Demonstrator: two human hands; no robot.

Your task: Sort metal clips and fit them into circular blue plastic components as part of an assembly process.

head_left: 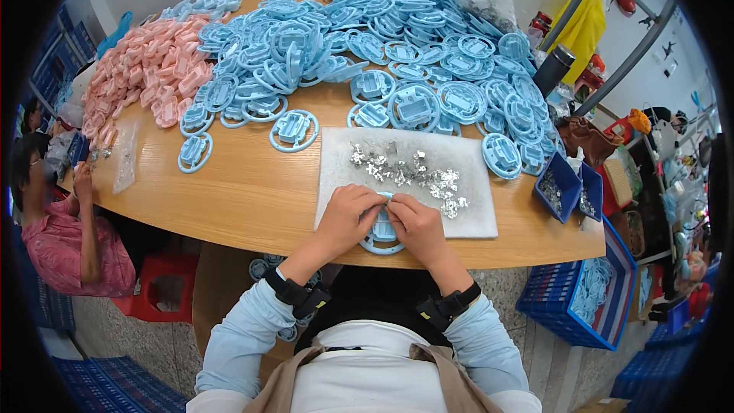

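Observation:
A light blue round plastic frame [382, 246] lies at the near edge of a white foam pad [478, 223], partly covered by my hands. My left hand [346, 214] grips its far rim from the left, thumb and fingers pinched together. From the other side my right hand [420, 226] pinches the same rim, close beside the left fingertips. Whether a small metal piece is between the fingers is hidden. Just beyond my hands, small silvery metal pieces [405, 172] are scattered over the pad.
Blue plastic frames [413, 107] are heaped across the table [252, 206], with pink plastic parts [164, 69] at the left. Blue bins [558, 191] stand at the right edge; a blue crate [566, 298] sits below. Co-workers [76, 245] sit at left and far side.

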